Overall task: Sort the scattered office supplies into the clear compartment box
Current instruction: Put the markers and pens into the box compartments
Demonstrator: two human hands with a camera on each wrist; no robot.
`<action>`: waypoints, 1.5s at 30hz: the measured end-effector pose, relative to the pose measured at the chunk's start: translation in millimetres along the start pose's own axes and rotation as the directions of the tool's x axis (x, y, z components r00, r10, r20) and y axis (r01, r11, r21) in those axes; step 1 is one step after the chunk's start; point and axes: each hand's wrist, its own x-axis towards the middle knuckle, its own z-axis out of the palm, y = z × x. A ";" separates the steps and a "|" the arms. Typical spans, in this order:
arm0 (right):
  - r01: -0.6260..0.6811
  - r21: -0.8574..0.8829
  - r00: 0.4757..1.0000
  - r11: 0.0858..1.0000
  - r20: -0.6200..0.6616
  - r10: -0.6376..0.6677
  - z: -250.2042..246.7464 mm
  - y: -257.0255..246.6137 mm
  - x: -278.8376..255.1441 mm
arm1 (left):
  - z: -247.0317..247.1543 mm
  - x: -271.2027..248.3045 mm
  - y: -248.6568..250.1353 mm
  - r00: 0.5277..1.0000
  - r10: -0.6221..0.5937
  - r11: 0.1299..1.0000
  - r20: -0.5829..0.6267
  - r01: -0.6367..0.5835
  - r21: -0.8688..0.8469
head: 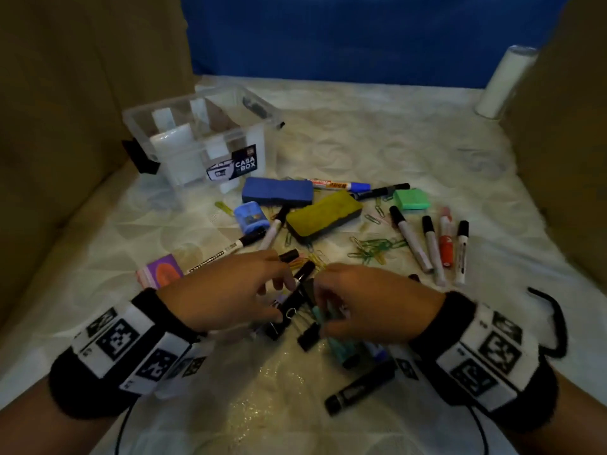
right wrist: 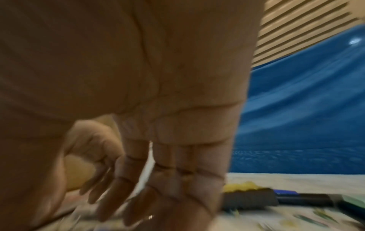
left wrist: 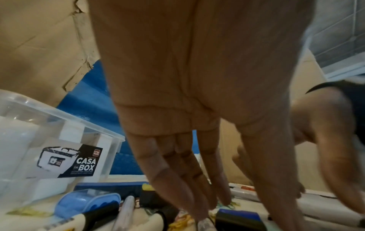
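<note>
Both hands down over the near cluster of supplies on the pale patterned cloth (head: 361, 133). Left hand (head: 230, 290) has fingers reaching down, fairly straight in the wrist view, tips at a black binder clip (head: 289, 310); can't tell if it actually pinches it. Right hand (head: 371, 303) curled over a teal highlighter (head: 341, 349) and another black clip (head: 308, 336); wrist view is blurred, so grip unclear, possibly touching only. Clear compartment box (head: 200, 139) sits far left, open, with a CASA BOX label, well apart from the hands. Between box and hands: blue eraser (head: 277, 190), yellow eraser (head: 323, 213), blue sharpener (head: 250, 218). Green block (head: 411, 199) and row of markers (head: 437, 247) to the right, loose paper clips (head: 371, 249) near them. Black marker (head: 359, 387) nearest the person
</note>
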 end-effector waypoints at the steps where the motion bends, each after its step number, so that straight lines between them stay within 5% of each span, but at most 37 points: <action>1: -0.037 -0.031 0.998 0.999 0.058 0.039 6.0 -0.1 -5.0 | 2.3 -0.3 2.7 1.000 -0.003 1.000 0.018 0.003 0.007; 8: -0.163 -0.077 0.977 0.984 0.126 0.172 20.9 17.9 -19.1 | 19.9 -0.1 18.0 0.994 -0.093 0.988 0.052 0.085 0.128; 15: -0.322 -0.180 0.946 0.929 -0.107 0.307 18.8 27.2 -22.7 | 25.5 -11.1 15.4 0.987 -0.162 0.974 -0.015 0.162 0.161; 18: -0.239 -0.146 0.964 0.960 -0.155 0.217 15.1 9.9 -20.3 | 26.5 -15.7 15.0 0.981 -0.189 0.969 -0.050 0.194 0.152; 22: -0.098 -0.071 0.995 0.993 -0.026 0.096 22.4 -21.9 -9.6 | 27.0 -14.8 23.6 0.987 -0.134 0.976 -0.093 0.148 0.159; 29: -0.148 -0.162 0.985 0.976 0.068 0.161 33.8 -33.3 14.3 | 29.5 -14.2 31.3 0.995 -0.057 0.981 -0.086 0.072 0.182; 33: -0.211 -0.013 0.965 0.977 0.156 0.211 25.5 -19.7 3.5 | 33.0 -18.1 25.5 0.995 -0.086 0.979 -0.047 0.093 0.180; 45: -0.163 0.229 0.987 0.960 0.042 0.158 24.9 6.3 -0.6 | 34.4 -16.5 24.6 0.998 -0.002 0.988 -0.055 0.011 0.155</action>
